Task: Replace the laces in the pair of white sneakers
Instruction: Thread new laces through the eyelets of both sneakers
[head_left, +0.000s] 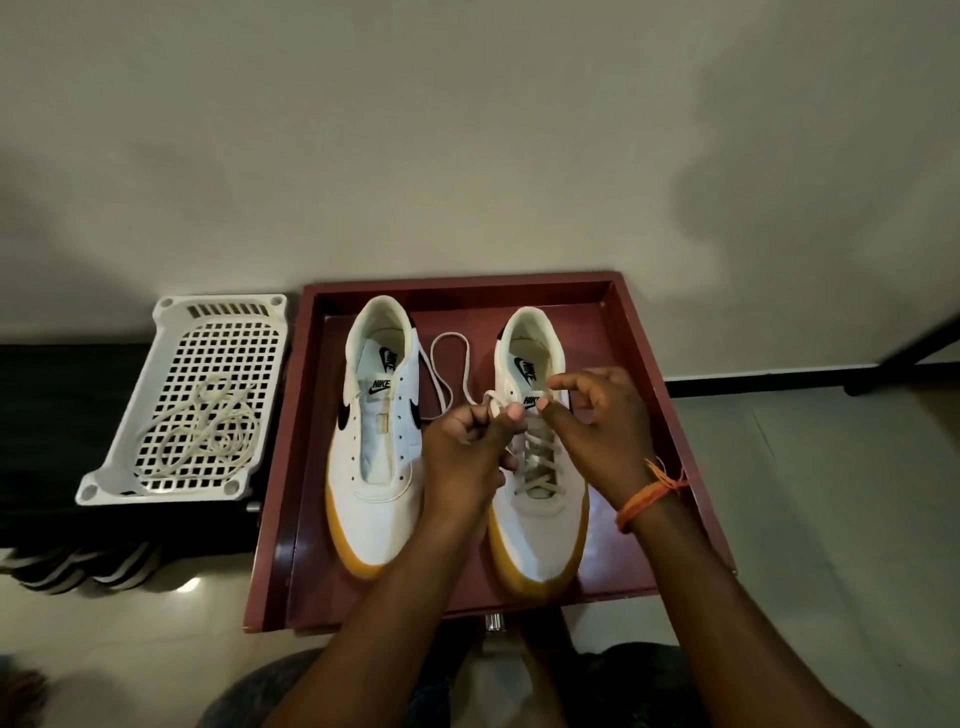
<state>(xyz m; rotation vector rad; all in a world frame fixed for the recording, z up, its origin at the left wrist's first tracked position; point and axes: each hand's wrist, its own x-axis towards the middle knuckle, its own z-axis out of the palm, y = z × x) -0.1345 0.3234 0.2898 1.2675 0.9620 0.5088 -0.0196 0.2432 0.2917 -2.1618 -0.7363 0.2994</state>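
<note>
- Both white sneakers sit side by side in a dark red tray (613, 296) on the floor; the left sneaker (376, 441) has bare eyelets, the right sneaker (540, 493) is laced nearly to the top
- Step in hand, as I judge it: finishing the upper eyelets of the right sneaker
- The left hand (465, 452) is curled, pinching the lace (493, 402) near the tongue; its slack loops away between the sneakers
- The right hand (597, 415) hovers over the tongue, thumb and forefinger bent close as if pinching; whether it holds the lace I cannot tell
- Next move likely calls for feeding the tip through the last eyelet, then lacing the left sneaker
- A tangled spare lace (208, 431) lies in a white perforated basket (171, 306) just beside the tray
</note>
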